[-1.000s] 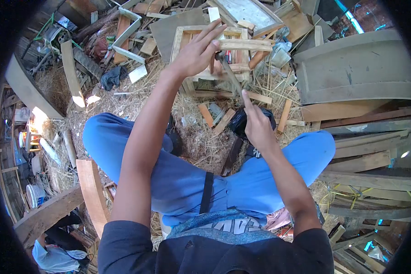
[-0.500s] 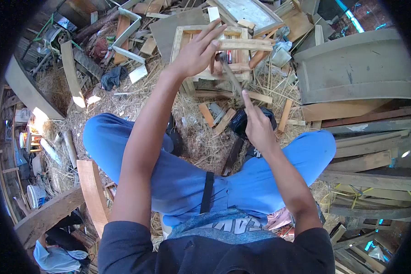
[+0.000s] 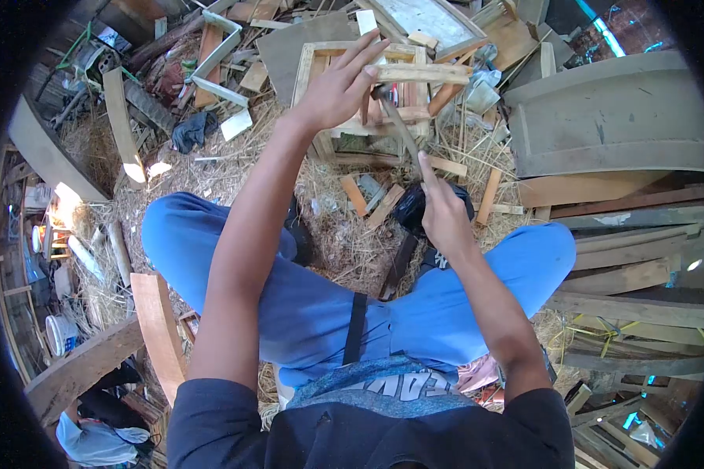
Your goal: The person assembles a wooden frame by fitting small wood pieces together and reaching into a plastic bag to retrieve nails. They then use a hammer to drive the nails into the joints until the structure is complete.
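My left hand (image 3: 338, 87) is at the left end of a pale wooden strip (image 3: 426, 73), fingers stretched over it and thumb along its edge. The grip's underside is hidden. Below that hand, a short reddish-brown wood piece (image 3: 365, 108) points downward. My right hand (image 3: 446, 209) is closed round the wooden handle of a hammer (image 3: 403, 129), index finger laid along the handle. The hammer's dark head is beside the strip's left end, close to my left fingers. Under both hands stands a wooden frame (image 3: 303, 78), with a small red-and-white item inside it.
Wood offcuts (image 3: 489, 197) and straw lie on the ground around the frame. A dark bag-like object (image 3: 411, 209) sits below my right hand. Large curved panels (image 3: 614, 117) and stacked planks (image 3: 633, 277) fill the right side. A white frame (image 3: 220, 51) leans at upper left.
The hammer and my right hand have shifted slightly; the hammer head was blurred by motion and is now clearer. My left hand and the strip have barely moved.
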Action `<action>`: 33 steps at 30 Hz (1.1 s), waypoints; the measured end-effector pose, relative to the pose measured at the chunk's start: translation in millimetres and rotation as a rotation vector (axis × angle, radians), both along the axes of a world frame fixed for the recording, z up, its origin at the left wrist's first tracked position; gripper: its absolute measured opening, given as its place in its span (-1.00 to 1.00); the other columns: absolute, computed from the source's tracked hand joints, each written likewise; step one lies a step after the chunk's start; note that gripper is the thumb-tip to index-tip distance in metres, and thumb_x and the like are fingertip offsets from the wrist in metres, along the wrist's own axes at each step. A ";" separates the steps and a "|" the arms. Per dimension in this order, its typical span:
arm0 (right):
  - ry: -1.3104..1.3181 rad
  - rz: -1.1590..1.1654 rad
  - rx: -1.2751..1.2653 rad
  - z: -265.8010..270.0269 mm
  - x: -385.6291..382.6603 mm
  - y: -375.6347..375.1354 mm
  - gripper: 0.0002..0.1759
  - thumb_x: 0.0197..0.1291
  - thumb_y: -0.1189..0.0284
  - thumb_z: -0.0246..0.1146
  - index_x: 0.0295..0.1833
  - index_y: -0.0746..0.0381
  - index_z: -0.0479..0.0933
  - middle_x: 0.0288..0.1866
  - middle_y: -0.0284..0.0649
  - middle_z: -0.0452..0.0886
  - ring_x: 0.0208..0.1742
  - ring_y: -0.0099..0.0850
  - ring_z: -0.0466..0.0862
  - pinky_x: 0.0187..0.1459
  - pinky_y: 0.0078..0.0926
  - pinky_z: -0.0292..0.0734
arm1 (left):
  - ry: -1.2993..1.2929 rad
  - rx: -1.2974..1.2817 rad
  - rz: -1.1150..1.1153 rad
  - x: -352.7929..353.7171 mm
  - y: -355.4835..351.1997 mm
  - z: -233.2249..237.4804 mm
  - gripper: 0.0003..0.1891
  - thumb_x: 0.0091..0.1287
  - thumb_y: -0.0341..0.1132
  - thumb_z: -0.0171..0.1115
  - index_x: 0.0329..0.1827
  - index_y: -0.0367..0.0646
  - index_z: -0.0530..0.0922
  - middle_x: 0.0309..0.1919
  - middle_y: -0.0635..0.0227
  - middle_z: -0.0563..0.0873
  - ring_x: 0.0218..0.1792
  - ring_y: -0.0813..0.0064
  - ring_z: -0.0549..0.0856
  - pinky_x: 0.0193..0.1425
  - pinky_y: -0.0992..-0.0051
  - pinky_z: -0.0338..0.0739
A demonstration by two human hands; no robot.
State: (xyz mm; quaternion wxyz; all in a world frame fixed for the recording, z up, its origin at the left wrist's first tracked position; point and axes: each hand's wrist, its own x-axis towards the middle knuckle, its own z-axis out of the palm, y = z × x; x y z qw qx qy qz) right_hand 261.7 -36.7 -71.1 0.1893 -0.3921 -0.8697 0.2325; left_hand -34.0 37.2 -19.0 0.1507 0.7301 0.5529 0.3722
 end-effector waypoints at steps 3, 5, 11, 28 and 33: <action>-0.097 -0.036 -0.043 0.4 0.1 -0.5 -0.05 0.22 0.74 0.12 0.71 -0.08 0.12 -0.18 0.11 0.63 -0.27 0.18 0.70 -0.19 0.12 0.63 | 0.005 0.027 0.006 2.2 1.2 -0.1 -0.47 0.68 -0.11 -0.20 0.67 0.15 0.27 0.71 0.33 0.12 0.68 0.14 0.17 0.69 0.19 0.13; -0.056 -0.036 -0.014 6.1 0.3 2.7 -0.04 0.21 0.74 0.12 0.71 -0.09 0.12 -0.18 0.11 0.63 -0.26 0.19 0.70 -0.18 0.13 0.63 | 0.014 0.039 0.009 0.6 4.8 3.4 -0.47 0.68 -0.11 -0.20 0.67 0.15 0.27 0.71 0.32 0.13 0.68 0.14 0.16 0.69 0.19 0.13; -0.066 -0.025 -0.035 -1.2 1.6 1.4 -0.05 0.23 0.73 0.12 0.71 -0.10 0.12 -0.18 0.10 0.64 -0.26 0.19 0.70 -0.19 0.14 0.63 | -0.028 0.021 -0.004 1.8 -0.2 -3.7 -0.48 0.68 -0.11 -0.20 0.67 0.17 0.27 0.71 0.31 0.13 0.68 0.15 0.15 0.70 0.19 0.09; -0.042 -0.011 -0.020 4.6 2.5 2.4 -0.12 0.28 0.72 0.13 0.69 -0.01 0.16 -0.19 0.13 0.64 -0.22 0.18 0.70 -0.21 0.07 0.64 | 0.016 0.035 0.004 1.5 0.2 1.4 -0.46 0.65 -0.12 -0.21 0.67 0.14 0.27 0.71 0.29 0.13 0.67 0.11 0.17 0.70 0.18 0.10; 0.082 -0.005 0.015 0.3 4.2 -0.4 -0.12 0.28 0.72 0.11 0.69 -0.01 0.16 -0.23 0.12 0.62 -0.25 0.17 0.69 -0.18 0.10 0.62 | -0.020 0.040 -0.022 3.7 -1.9 -0.8 -0.46 0.66 -0.11 -0.21 0.67 0.12 0.26 0.71 0.28 0.12 0.68 0.12 0.15 0.70 0.17 0.08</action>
